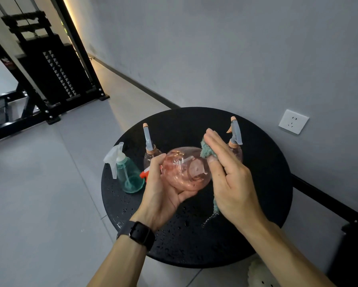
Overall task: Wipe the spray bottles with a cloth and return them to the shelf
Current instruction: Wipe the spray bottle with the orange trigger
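Head-camera view is looking down on a round black table (267, 183) speckled with water drops, with both forearms reaching in over it. Furthest out to the left of the left hand, a teal spray bottle (130, 175) with a white trigger head is standing upright, showing a dip tube inside and what looks like a little liquid pooling at its base, though I cannot tell how much. Just beyond the left hand's fingertips, a pink spray bottle with a grey nozzle (148, 145) is standing on the table, its contents hidden. The left hand (163, 191), with a dark watch (139, 235) on its wrist, is curling its fingers and thumb around a clear pink bottle (187, 170), holding it on its side above the table; this bottle is looking empty, with its tube visible inside and its orange trigger poking out beside the palm. The right hand (227, 172) is pressing a teal cloth (208, 151) against the held bottle's right side with straight fingers. Behind the right hand, another pink bottle with a grey sprayer (236, 133) is standing upright, its body mostly hidden.
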Available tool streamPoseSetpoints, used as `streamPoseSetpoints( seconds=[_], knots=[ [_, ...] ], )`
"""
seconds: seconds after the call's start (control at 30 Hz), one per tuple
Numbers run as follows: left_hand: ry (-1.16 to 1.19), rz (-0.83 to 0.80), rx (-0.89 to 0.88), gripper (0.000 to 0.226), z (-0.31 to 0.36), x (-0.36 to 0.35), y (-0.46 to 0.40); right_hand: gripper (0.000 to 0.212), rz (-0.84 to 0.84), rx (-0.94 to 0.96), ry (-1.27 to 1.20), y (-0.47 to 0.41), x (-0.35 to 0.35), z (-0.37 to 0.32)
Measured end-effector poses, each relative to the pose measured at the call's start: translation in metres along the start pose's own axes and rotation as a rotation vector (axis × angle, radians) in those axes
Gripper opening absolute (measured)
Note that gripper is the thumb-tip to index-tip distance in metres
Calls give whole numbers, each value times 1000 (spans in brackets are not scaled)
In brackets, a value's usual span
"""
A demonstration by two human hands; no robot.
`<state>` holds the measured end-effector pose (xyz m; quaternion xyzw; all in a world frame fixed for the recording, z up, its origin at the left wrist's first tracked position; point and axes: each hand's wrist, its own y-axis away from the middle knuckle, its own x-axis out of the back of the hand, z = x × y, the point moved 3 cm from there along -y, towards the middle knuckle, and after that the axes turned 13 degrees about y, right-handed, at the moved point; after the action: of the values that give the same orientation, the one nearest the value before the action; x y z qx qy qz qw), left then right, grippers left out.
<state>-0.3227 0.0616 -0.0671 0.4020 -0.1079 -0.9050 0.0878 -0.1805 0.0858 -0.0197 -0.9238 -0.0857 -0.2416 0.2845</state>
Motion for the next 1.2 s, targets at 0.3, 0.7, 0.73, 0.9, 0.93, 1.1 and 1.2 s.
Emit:
streamPoseSetpoints(
  seconds=[0.3,0.7,0.73,0.9,0.93,1.1,1.2],
  knots=[
    [149,-31,93,66,-9,-1,-2,45,16,302,266,7,-23,-16],
    [259,-31,31,54,-3,1,-5,46,17,276,239,23,-20,-7],
    [246,-41,35,54,-3,-1,-4,45,37,242,232,22,-19,-6],
    [195,-42,43,59,-8,-4,-2,47,70,169,222,14,-18,-11],
    [190,-46,48,62,-8,-4,-3,46,68,193,231,14,-20,-14],
    [195,-35,28,66,-8,3,-5,46,0,279,208,26,-24,-16],
    [166,-29,1,54,-4,0,-2,47,-5,258,203,31,-22,-10]
  ],
)
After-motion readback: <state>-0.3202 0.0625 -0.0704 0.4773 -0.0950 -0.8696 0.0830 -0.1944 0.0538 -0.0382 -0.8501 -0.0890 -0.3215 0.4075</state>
